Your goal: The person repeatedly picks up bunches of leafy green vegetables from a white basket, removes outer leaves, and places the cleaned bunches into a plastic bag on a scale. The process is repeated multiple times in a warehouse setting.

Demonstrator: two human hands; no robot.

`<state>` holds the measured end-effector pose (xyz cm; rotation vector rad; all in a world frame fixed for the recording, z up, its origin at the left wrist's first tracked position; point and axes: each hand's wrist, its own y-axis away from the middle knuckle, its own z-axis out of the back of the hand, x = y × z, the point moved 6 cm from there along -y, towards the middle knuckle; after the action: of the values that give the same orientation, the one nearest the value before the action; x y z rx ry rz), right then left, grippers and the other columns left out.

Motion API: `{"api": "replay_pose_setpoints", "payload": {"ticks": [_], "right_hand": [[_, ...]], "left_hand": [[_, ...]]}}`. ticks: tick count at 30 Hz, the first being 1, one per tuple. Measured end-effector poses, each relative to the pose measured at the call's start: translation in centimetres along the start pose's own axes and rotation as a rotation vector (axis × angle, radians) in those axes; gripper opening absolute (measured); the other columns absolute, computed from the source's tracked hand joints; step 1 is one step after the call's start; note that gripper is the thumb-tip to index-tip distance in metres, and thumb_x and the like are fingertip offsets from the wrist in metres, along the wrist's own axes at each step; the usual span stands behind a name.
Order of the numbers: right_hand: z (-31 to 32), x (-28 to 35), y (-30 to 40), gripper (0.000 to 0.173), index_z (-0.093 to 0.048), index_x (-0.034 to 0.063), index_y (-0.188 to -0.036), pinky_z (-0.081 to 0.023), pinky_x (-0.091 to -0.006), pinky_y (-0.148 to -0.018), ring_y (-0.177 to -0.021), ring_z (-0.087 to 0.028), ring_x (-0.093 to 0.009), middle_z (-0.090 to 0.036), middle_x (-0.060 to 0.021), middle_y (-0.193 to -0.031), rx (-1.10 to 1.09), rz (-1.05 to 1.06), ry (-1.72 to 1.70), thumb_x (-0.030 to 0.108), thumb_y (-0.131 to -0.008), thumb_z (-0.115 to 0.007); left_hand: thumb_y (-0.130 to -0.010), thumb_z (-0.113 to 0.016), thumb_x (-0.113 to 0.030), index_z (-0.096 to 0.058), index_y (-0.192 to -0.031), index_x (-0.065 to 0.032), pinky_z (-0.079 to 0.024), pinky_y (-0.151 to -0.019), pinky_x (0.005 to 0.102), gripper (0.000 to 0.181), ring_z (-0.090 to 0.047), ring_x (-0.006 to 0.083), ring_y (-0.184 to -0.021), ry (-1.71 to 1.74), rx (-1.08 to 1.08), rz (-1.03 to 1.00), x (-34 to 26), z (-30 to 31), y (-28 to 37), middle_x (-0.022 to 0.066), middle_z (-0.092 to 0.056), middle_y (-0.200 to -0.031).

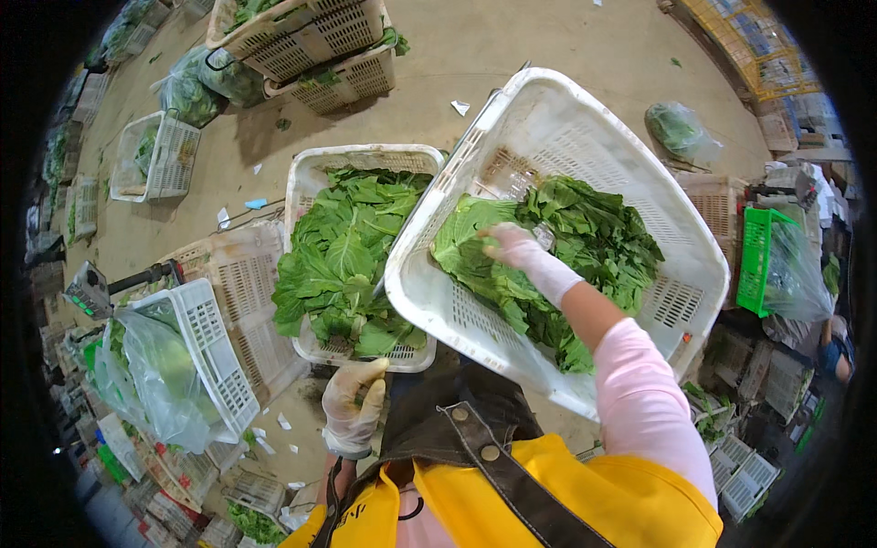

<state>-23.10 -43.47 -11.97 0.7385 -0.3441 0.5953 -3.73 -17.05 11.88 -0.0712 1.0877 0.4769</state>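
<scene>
My right hand (517,250), in a thin white glove, reaches into a large tilted white plastic crate (411,274). Its blurred fingers touch broad green leaves (469,229) at the left of the pile; whether they grip one is unclear. Darker leafy greens (596,233) fill the middle of this crate. Under its left side stands a second white crate (301,161), heaped with loose green leaves (349,246). My left hand (353,407), also gloved, is held with curled fingers by that crate's near rim. I cannot tell if it pinches anything.
At left, a scale display (89,288) stands beside a white crate (226,363) with bagged vegetables. Stacked crates (308,41) and filled plastic bags (195,85) stand at the back left. Right, there are a bag of greens (678,130) and a green crate (754,260).
</scene>
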Motion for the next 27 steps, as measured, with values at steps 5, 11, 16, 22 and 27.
{"api": "replay_pose_setpoints", "payload": {"ticks": [5, 11, 16, 22, 27], "right_hand": [[-1.5, -5.5, -11.7, 0.037, -0.062, 0.0147, -0.118, -0.045, -0.0403, -0.092, -0.107, -0.058, -0.031, -0.06, -0.0204, -0.116, -0.122, -0.233, -0.202, 0.03, -0.084, -0.056], [-2.6, -5.2, -15.2, 0.045, -0.065, 0.0106, -0.109, -0.05, -0.0382, -0.087, -0.104, -0.062, -0.029, -0.064, -0.0153, -0.111, -0.032, -0.105, 0.121, 0.034, -0.071, -0.066], [-4.0, -3.5, -14.6, 0.064, -0.067, 0.0139, -0.112, -0.049, -0.0411, -0.088, -0.105, -0.061, -0.026, -0.065, -0.0113, -0.112, 0.378, -0.068, 0.43, 0.046, -0.057, -0.076], [-2.7, -0.4, -5.6, 0.073, -0.061, 0.0179, -0.121, -0.047, -0.0376, -0.091, -0.108, -0.057, -0.025, -0.061, -0.0119, -0.111, 0.311, 0.079, 0.448, 0.046, -0.056, -0.079], [7.3, -4.7, 5.2, 0.081, -0.051, 0.0278, -0.131, -0.043, -0.0351, -0.096, -0.108, -0.052, -0.029, -0.054, -0.0126, -0.114, 0.134, -0.079, 0.089, 0.035, -0.058, -0.084]], "left_hand": [[-0.084, -0.063, -0.017, -0.069, -0.099, -0.0052, -0.047, -0.072, 0.0334, 0.02, -0.061, 0.0247, -0.075, -0.166, 0.01, 0.094, 1.1, -1.9, 0.5, 0.0091, -0.065, -0.083], [-0.082, -0.065, -0.016, -0.071, -0.097, -0.0076, -0.047, -0.071, 0.0316, 0.018, -0.06, 0.0228, -0.074, -0.14, -0.095, 0.393, 4.1, -2.9, 3.8, 0.0076, -0.067, -0.086], [-0.084, -0.063, -0.012, -0.07, -0.1, -0.0063, -0.046, -0.073, 0.0298, 0.018, -0.059, 0.0197, -0.077, -0.229, -0.004, 0.281, 1.3, -4.0, 1.1, 0.0057, -0.064, -0.083], [-0.085, -0.062, -0.01, -0.068, -0.103, -0.0046, -0.046, -0.072, 0.0293, 0.019, -0.059, 0.0196, -0.077, -0.065, -0.021, 0.143, 0.3, -4.1, 0.3, 0.0066, -0.064, -0.086], [-0.085, -0.062, -0.01, -0.066, -0.106, -0.0031, -0.047, -0.073, 0.0298, 0.023, -0.06, 0.0208, -0.078, 0.059, 0.112, -0.022, -0.2, -5.3, -2.0, 0.0084, -0.064, -0.087]]}}
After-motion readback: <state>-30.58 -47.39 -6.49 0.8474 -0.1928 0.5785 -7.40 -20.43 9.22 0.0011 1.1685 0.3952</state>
